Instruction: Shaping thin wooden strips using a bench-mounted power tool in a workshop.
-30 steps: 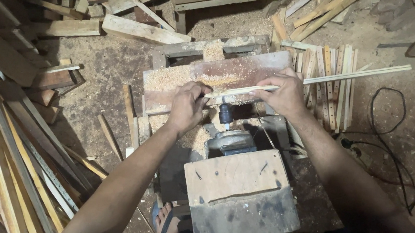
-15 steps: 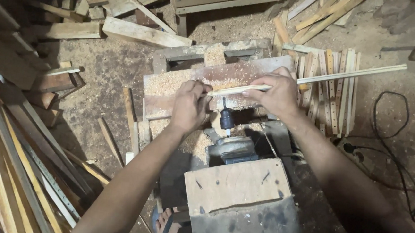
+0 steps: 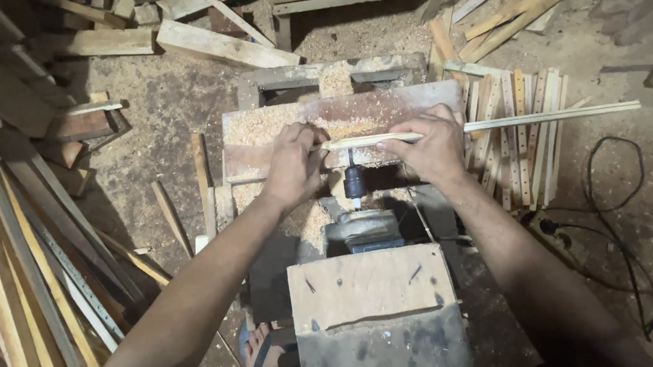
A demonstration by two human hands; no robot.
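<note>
A long thin wooden slat (image 3: 545, 117) lies across a sawdust-covered wooden work board (image 3: 269, 130), running from the middle out to the right. My left hand (image 3: 295, 162) pinches the slat's left end. Further along the slat, my right hand (image 3: 433, 143) grips it from above. Between both hands, a dark drill chuck (image 3: 354, 182) points at the slat from the near side. The chuck belongs to a grey motor (image 3: 362, 228) mounted in front of a wooden box (image 3: 376, 302).
A stack of similar drilled slats (image 3: 517, 135) lies on the ground at right. Black cables and a plug socket (image 3: 607, 226) lie further right. Long strips lean at lower left (image 3: 21, 277). Scrap planks (image 3: 225, 44) lie behind. A bare foot (image 3: 263, 351) shows below.
The slat has slid slightly leftwards along the board with both hands, so less of it sticks out to the right. The chuck stays in place.
</note>
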